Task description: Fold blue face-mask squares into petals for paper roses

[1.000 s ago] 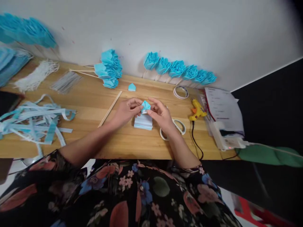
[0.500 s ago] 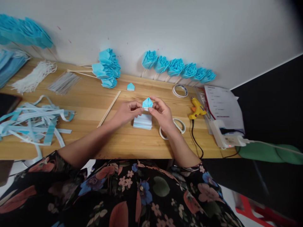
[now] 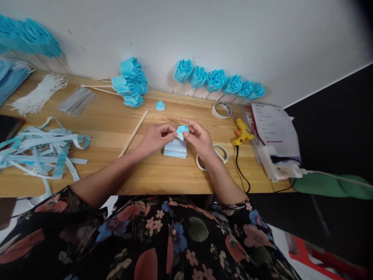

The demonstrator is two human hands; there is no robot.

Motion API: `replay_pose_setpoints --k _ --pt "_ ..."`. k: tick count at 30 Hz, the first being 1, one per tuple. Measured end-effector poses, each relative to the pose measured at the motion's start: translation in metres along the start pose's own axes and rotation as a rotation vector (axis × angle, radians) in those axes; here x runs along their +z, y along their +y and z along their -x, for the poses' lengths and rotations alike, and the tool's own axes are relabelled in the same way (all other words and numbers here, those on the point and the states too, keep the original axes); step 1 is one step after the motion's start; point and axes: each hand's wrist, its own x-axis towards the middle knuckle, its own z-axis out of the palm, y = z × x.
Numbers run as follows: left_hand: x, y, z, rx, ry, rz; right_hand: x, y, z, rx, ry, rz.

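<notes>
1. Stack [image 3: 175, 149] of pale folded pieces on wooden table [image 3: 151, 177], beneath and partly behind the hands.
2. Just above the stack: blue folded piece [image 3: 182, 130], pinched between fingertips of left hand [image 3: 159, 138] and right hand [image 3: 200, 139], both closed narrow.
3. Right of the stack: tape rings [image 3: 225, 153], partly covered by right forearm [image 3: 225, 179].
4. Left of the stack: slanted sticks [image 3: 133, 134]; farther left, tangled strips [image 3: 48, 149].
5. Beyond the stack: loose blue piece [image 3: 160, 105], flower bunch [image 3: 132, 83] lying to its left, flower row [image 3: 216, 80] to its right against wall [image 3: 163, 31].
6. Well right of the stack: yellow glue gun [image 3: 243, 132] with black cord [image 3: 238, 166], then white power strip [image 3: 268, 163] with red light.
7. Writing: printed lines on paper [image 3: 274, 126] beyond the power strip, too blurred to read; marks inside tape roll [image 3: 222, 116], right of and beyond the stack, too small.
</notes>
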Motion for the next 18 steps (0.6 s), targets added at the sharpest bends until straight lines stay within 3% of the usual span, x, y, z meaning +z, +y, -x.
replay_pose_setpoints --k 7,18 --pt "-0.0036 0.0007 -0.0001 0.002 0.038 0.010 -0.0019 0.0042 -0.0007 0.019 -0.122 -0.001" --pt "-0.0039 -0.0078 -0.0031 -0.004 -0.023 -0.006 -0.0047 0.0008 -0.0013 0.026 -0.033 0.019"
